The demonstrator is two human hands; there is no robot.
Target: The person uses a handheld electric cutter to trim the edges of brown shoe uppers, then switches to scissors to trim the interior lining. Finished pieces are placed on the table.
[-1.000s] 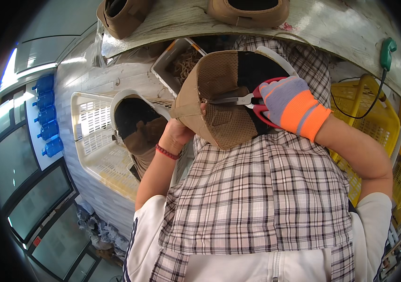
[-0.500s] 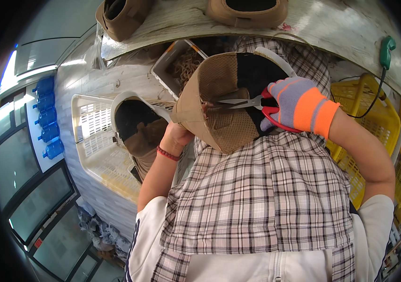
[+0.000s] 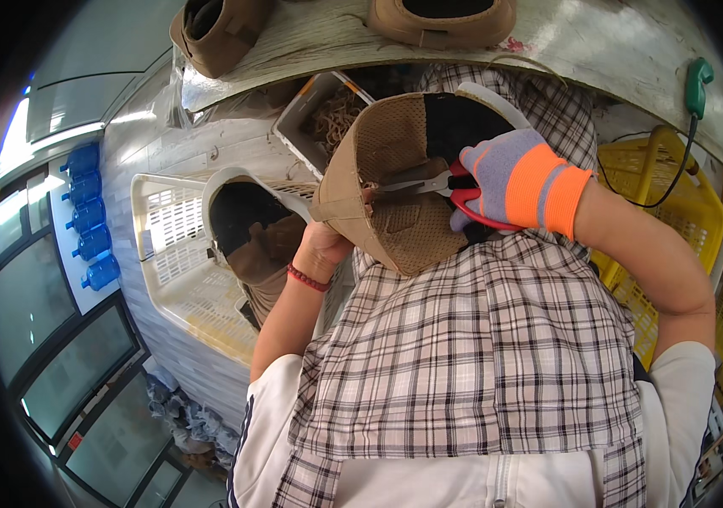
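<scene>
Since a second ago you have turned the shoe (image 3: 395, 182) a little, so its tan side faces you more squarely, and your right hand (image 3: 520, 182) has slid leftward across the dark opening, bringing the scissors (image 3: 429, 182) in over the rim.

The checked apron (image 3: 471, 356) fills your lap below. On the pale desk (image 3: 234, 144) at your left lies a white crate (image 3: 175, 279) with another tan shoe (image 3: 255, 241) in it; a yellow crate (image 3: 641, 178) stands just beside your right forearm. Two more tan shoes sit on the grey shelf (image 3: 598, 51) above.

The shoe you hold is a tan upper with a mesh panel on its near side, a black lining and a white edge at the top, held up over the apron, between the two crates. Your left hand (image 3: 323, 250) cups it from beneath, fingers closed on its lower edge. Your right hand, in a purple and orange glove, is clamped on the red scissor handles; the blades lie close together, tips against the tan rim.

Open room is narrow: desk edge at your left, yellow crate at your right, shelf close above.
</scene>
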